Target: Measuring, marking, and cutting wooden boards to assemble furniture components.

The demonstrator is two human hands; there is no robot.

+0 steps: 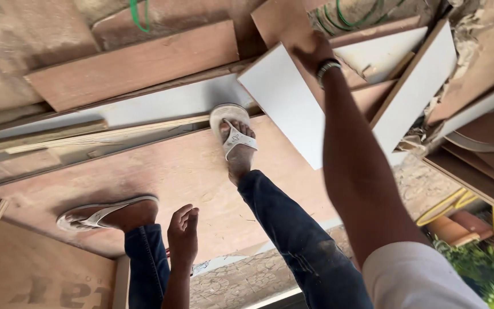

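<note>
Step in hand: I read this as taking hold of one board out of the pile. The right hand (pixel 310 48) is at the far corner of the white board (pixel 287 109), which lies tilted across the brown offcuts.
Right hand: it seems clamped over the board's top edge, fingers on the far side. That corner is blurred, so I say it with some caution. A wristwatch (pixel 327 67) sits just below it.
Left hand: the left hand (pixel 183 232) hangs free near the knee, fingers loosely spread, holding and touching nothing.
Footing: both sandalled feet stand on the large plywood sheet (pixel 161 171). The right sandal (pixel 232 134) is just beside the white board's near edge, and the left sandal (pixel 107 214) is well apart from it.
Next move calls for: in my judgement, a firm grip and a lift clear of the neighbouring panels. The board's lower end lies close to that right foot.
Markings: the plywood panel (pixel 41 274) at bottom left carries large faded dark stencilled letters (only partly in view).
Around: a green cable (pixel 138 14) at the top and a yellow hose (pixel 447 206) at the right.
</note>
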